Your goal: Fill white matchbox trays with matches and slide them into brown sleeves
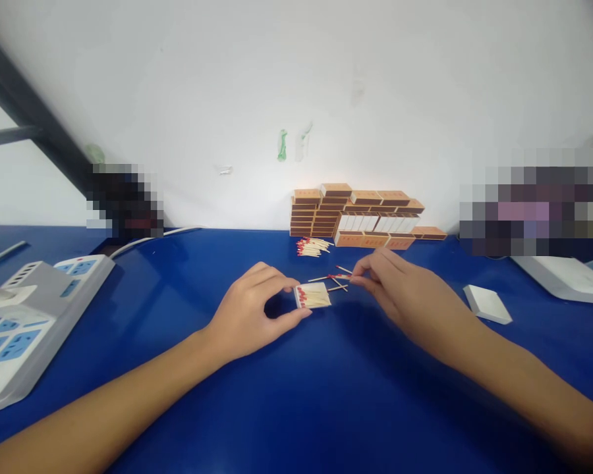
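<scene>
My left hand grips a small white matchbox tray by its two long sides, thumb in front and fingers behind. Red-tipped matches lie inside the tray, heads toward the left. My right hand is closed in a pinch just right of the tray, with matches at its fingertips. A few loose matches lie crossed on the blue table between the tray and my right hand. Behind the tray rests a pile of red-headed matches.
Stacked matchboxes stand against the white wall at the back. A white box lies to the right, near a larger white device. On the left are power strips with a cable. The blue table spans the front.
</scene>
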`<state>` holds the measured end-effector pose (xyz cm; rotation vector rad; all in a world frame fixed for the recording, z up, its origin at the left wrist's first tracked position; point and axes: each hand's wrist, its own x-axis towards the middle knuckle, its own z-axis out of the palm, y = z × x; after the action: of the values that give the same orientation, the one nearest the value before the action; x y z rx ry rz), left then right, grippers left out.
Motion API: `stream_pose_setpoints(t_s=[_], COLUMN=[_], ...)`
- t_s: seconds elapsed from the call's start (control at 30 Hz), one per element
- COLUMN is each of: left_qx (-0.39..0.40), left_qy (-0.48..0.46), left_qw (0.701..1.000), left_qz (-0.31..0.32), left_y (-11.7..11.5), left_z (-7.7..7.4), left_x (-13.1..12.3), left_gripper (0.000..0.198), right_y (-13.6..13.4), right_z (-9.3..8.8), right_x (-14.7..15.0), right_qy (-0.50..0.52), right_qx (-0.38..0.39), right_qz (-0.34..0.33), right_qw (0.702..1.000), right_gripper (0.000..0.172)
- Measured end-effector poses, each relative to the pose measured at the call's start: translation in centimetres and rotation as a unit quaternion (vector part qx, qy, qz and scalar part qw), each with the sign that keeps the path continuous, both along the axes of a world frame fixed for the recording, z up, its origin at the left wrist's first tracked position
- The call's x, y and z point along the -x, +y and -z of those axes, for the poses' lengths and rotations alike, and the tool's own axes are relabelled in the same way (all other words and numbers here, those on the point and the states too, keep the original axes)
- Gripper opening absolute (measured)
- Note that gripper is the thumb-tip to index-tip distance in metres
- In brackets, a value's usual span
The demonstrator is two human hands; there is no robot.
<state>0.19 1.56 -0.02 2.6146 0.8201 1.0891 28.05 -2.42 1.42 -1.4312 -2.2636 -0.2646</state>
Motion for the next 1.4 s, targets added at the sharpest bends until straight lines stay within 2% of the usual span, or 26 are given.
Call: stream_pose_setpoints(t_s=[0.2,0.37,0.63,0.8,1.4], left_qx=[0.03,0.039,0.043,0.048,0.05], left_qy=[0.015,0.017,0.024,0.036,0.052], left_qw=[0.999,0.997,0.997,0.996,0.995], left_qz=[0.035,0.063,0.063,0.062,0.064], left_y=[-0.5,-0.7,-0.6,-0.6,-0.4], left_z=[0.2,0.2,0.3,0.2,0.0], left_x=[-0.3,-0.3,-0.3,-0.2,-0.1], left_gripper=[0.031,0.031,0.03,0.029,0.029], right_y=[-1.0,-1.4,-1.5,-1.5,-1.9], right_z=[1.0,1.8,1.1,1.0,0.7], right_x=[2.6,3.1,2.9,2.8,2.6], right_qy=[-0.057,-0.073,-0.045,-0.057,-0.05], right_qx=[-0.036,-0.046,0.016,0.021,0.061], right_qz=[-0.066,-0.093,-0.107,-0.136,-0.157], right_qw=[0.996,0.992,0.993,0.989,0.984], right_gripper=[0.03,0.032,0.029,0.029,0.025])
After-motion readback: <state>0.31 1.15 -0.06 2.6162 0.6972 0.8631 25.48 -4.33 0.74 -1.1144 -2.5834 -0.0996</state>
